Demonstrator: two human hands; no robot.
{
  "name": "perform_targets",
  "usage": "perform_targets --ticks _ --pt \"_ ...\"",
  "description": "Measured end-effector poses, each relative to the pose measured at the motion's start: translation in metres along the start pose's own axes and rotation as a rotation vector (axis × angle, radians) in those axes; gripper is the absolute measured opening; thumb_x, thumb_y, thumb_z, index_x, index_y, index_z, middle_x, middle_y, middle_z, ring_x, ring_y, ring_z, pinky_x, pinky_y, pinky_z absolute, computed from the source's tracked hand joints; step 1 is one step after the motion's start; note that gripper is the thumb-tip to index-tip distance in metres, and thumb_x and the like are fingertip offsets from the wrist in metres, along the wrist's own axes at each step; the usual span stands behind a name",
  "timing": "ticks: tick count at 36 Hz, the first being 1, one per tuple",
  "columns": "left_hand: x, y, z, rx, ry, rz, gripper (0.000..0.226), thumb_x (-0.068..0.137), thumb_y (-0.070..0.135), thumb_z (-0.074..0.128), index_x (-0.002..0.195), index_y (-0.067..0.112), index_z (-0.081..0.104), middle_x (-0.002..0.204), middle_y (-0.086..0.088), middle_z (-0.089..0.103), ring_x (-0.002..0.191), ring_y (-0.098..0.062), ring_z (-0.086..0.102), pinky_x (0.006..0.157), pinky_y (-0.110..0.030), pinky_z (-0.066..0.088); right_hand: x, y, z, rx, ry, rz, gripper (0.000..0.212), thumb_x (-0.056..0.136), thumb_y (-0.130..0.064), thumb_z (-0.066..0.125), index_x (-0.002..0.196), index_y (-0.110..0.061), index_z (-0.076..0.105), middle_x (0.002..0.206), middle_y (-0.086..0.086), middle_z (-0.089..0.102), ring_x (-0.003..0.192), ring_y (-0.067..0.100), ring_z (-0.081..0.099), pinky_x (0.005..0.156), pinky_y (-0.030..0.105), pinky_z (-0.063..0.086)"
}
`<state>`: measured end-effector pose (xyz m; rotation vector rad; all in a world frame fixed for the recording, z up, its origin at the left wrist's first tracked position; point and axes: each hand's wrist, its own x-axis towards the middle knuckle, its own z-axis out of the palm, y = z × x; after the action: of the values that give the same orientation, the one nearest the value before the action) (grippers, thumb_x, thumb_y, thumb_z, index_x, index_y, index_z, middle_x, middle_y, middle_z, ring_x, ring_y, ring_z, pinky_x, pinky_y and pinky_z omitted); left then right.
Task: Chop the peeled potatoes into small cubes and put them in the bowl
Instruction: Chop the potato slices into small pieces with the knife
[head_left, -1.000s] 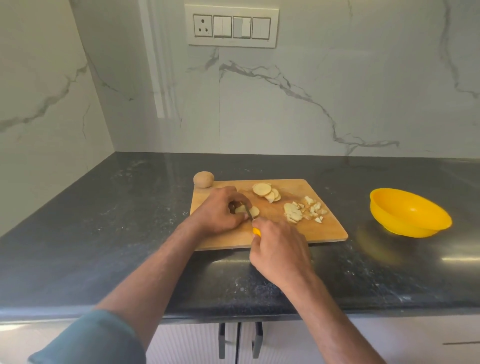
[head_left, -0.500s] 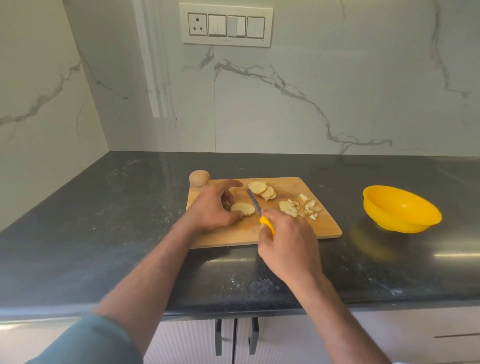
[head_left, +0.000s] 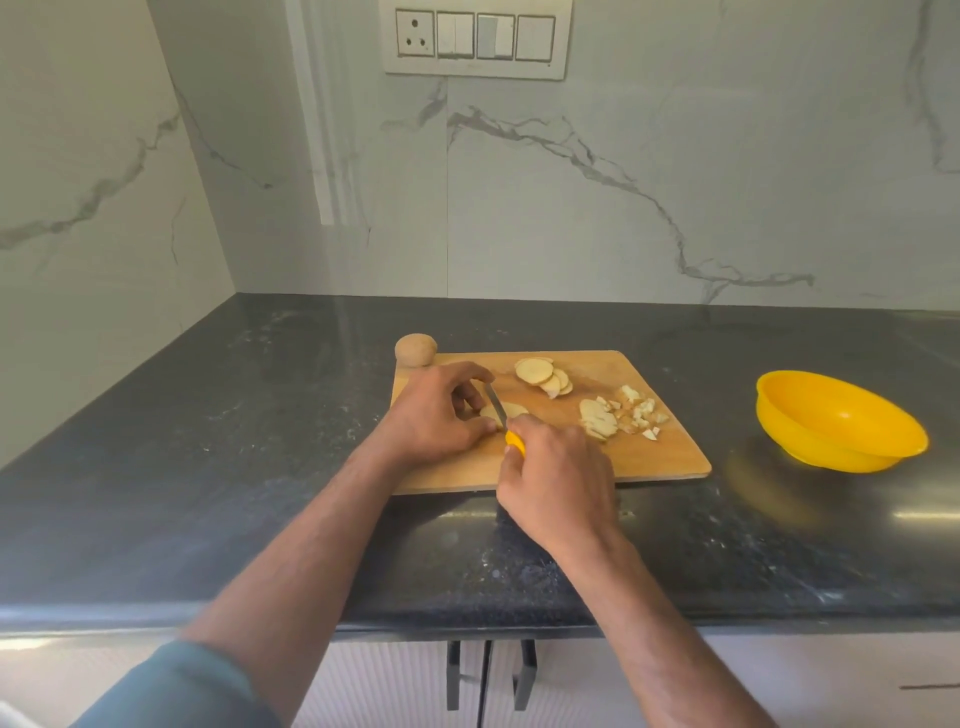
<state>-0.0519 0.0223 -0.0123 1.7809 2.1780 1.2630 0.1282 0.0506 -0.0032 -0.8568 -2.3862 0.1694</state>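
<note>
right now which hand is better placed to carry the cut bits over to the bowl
Probably the left hand: it only holds the potato slice on the board, so it can let go easily. The right hand grips the knife, though it is nearer the cubes and yellow bowl.

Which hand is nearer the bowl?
Right. The right hand grips the knife mid-board, well left of the bowl; the left hand is farther left.

We have one view only, worn on the person's head. We look forward and down, near, onto the countertop facing the marble wall.
</note>
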Motion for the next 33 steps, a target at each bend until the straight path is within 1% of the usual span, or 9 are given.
perform_targets --ticks 4,9,13,16,19,25,30,32,33 --pt "0.001 0.0 0.0 0.008 -0.013 0.012 0.046 0.079 0.017 0.085 0.122 0.018 0.07 0.084 0.004 0.068 0.081 -0.013 0.066 0.078 -0.026 0.055 0.0 -0.001 -0.001 -0.005 -0.021 -0.001 0.032 0.095 -0.024 0.057 0.127 -0.021 0.064 0.087 -0.003 0.072 0.066 0.01 0.05 0.056 0.02 0.04" --pt "0.002 0.0 0.003 0.019 -0.04 -0.012 0.044 0.078 0.021 0.08 0.12 0.028 0.07 0.087 0.003 0.07 0.084 -0.015 0.066 0.08 -0.035 0.056 0.001 -0.002 -0.002 0.002 -0.074 0.01 0.034 0.096 -0.024 0.056 0.129 -0.021 0.062 0.088 -0.004 0.071 0.073 0.012 0.057 0.064 0.026 0.052" --pt "0.003 0.0 0.004 0.044 -0.074 -0.032 0.044 0.074 0.03 0.073 0.118 0.035 0.071 0.093 0.007 0.071 0.086 -0.011 0.065 0.081 -0.039 0.057 0.0 -0.001 -0.005 0.014 -0.104 0.003 0.034 0.098 -0.024 0.055 0.132 -0.021 0.06 0.092 -0.004 0.07 0.072 0.01 0.051 0.063 0.021 0.042" --pt "0.004 -0.001 0.004 0.052 -0.085 -0.033 0.041 0.077 0.028 0.075 0.117 0.037 0.071 0.096 0.007 0.072 0.087 -0.01 0.065 0.082 -0.039 0.057 0.0 0.0 -0.008 0.033 -0.122 -0.005 0.034 0.098 -0.023 0.054 0.132 -0.021 0.06 0.095 -0.005 0.07 0.074 0.009 0.05 0.063 0.019 0.038" --pt "0.005 -0.002 0.003 0.052 -0.09 -0.04 0.038 0.081 0.023 0.079 0.117 0.035 0.072 0.099 0.007 0.072 0.089 -0.01 0.065 0.083 -0.038 0.057 -0.004 0.0 -0.012 0.023 -0.148 -0.016 0.031 0.098 -0.02 0.055 0.128 -0.02 0.062 0.088 -0.007 0.066 0.07 0.008 0.052 0.059 0.017 0.036" --pt "0.005 0.001 0.002 0.103 -0.112 -0.022 0.023 0.085 0.022 0.08 0.106 0.031 0.078 0.089 0.016 0.063 0.086 -0.009 0.061 0.082 -0.036 0.055 -0.019 0.005 -0.021 0.007 -0.142 -0.019 0.025 0.096 -0.018 0.054 0.119 -0.022 0.064 0.087 -0.005 0.068 0.069 0.011 0.053 0.06 0.023 0.036" --pt "0.002 0.004 0.002 0.117 -0.116 -0.004 0.02 0.087 0.024 0.079 0.106 0.028 0.079 0.089 0.019 0.06 0.083 -0.009 0.06 0.078 -0.03 0.053 -0.035 0.012 -0.033 0.033 -0.094 -0.015 0.031 0.096 -0.024 0.056 0.124 -0.027 0.067 0.099 -0.008 0.075 0.081 0.014 0.066 0.056 0.015 0.034" --pt "0.002 0.004 0.0 0.103 -0.104 -0.021 0.024 0.087 0.022 0.079 0.11 0.026 0.077 0.093 0.013 0.065 0.086 -0.009 0.062 0.079 -0.028 0.055 -0.039 0.014 -0.036 0.056 -0.037 0.002 0.029 0.094 -0.026 0.058 0.122 -0.027 0.069 0.094 -0.008 0.076 0.07 0.012 0.062 0.05 0.009 0.026" --pt "0.001 0.004 -0.001 0.087 -0.095 -0.039 0.028 0.086 0.021 0.08 0.113 0.026 0.076 0.096 0.01 0.068 0.088 -0.01 0.064 0.08 -0.026 0.056 -0.039 0.014 -0.037 0.061 -0.006 0.012 0.027 0.093 -0.026 0.06 0.118 -0.026 0.07 0.087 -0.007 0.075 0.062 0.011 0.054 0.047 0.01 0.022"
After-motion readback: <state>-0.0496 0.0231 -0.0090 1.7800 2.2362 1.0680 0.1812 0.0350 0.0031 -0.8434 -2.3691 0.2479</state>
